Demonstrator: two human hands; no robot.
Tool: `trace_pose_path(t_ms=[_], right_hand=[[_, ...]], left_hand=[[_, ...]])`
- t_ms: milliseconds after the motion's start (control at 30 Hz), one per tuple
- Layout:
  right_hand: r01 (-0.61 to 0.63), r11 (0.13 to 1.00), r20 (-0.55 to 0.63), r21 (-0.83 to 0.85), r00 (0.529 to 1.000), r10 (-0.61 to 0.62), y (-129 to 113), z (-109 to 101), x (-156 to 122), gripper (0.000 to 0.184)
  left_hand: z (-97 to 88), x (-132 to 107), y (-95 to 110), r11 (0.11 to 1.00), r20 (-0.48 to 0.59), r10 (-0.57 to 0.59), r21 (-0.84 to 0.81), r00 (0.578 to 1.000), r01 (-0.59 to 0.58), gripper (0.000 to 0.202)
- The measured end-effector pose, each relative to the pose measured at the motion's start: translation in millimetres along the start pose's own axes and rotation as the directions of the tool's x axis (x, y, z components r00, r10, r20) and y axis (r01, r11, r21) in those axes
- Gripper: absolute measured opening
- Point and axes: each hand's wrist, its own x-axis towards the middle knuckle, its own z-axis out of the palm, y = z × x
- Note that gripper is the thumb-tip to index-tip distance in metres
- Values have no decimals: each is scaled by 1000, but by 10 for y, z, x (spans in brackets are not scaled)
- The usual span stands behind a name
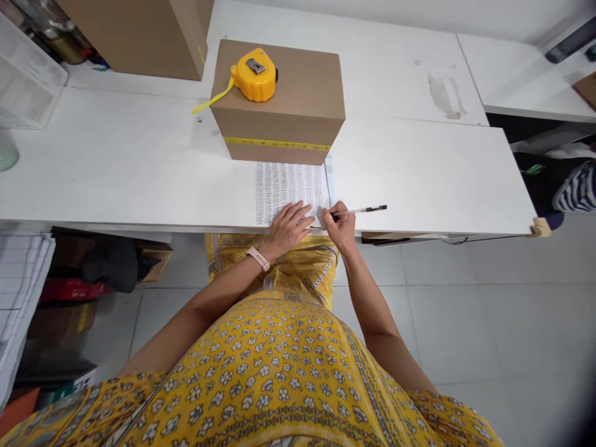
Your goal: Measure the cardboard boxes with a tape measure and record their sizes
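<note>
A sheet of paper (279, 189) covered in rows of handwriting lies at the table's front edge. My left hand (289, 230) rests on its lower part with the fingers stretched out flat; a pale pink band circles that wrist. In my right hand (341, 228) is a pen (361, 211), pinched between the fingers, its top end pointing right. The tip is hidden by my fingers near the sheet's lower right. Just beyond the paper stands a brown cardboard box (279, 121) with yellow tape round it. A yellow tape measure (256, 74) sits on top, its strip sticking out leftward.
The white table (433, 180) runs along in front of me, with a stained patch at the back right. A larger cardboard box (144, 37) and a white plastic container (28, 74) stand at the left. Striped cloth (577, 186) lies beyond the right end.
</note>
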Motion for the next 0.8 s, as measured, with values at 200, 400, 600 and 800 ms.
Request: trace_pose_path(t_ms=[200, 400, 600, 800], right_hand=[[-13, 1000, -7, 12, 1000, 13, 9, -11, -2, 32], [-12, 1000, -20, -19, 1000, 12, 18, -5, 6, 31], [-2, 1000, 4, -1, 1000, 2, 33, -1, 20, 30], [-22, 1000, 0, -1, 1000, 22, 17, -4, 13, 30]], left_hand=[[-1, 5, 3, 1000, -18, 9, 5, 1000, -9, 27], [10, 11, 2, 999, -37, 21, 43, 999, -19, 26], [12, 11, -3, 1000, -41, 17, 17, 999, -16, 26], [5, 14, -3, 998, -55, 31, 49, 998, -29, 26]])
